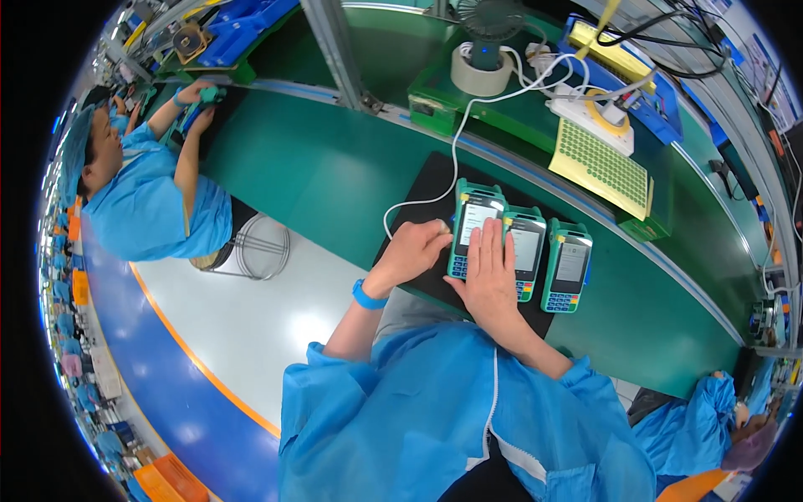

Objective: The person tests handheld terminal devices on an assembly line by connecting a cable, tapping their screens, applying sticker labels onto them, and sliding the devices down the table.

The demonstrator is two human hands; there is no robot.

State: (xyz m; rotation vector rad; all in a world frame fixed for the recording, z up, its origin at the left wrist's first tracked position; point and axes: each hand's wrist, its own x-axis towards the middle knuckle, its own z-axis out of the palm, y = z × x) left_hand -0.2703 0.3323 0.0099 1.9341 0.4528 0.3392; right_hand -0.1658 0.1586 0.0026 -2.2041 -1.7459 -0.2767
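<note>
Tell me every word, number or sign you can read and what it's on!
None I can quote clearly:
Left terminal's screen: lines too small and blurred.
Middle terminal's screen: too blurred.
Right terminal's screen: too small.
Right terminal's keypad: key marks too tiny.

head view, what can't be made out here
All in the head view:
White cable: near end hidden by the left hand.
Left terminal: lower-right part covered by the right hand.
Lower-right person: cut off by the fisheye rim.
Distant workers: too small and blurred, far left.
</note>
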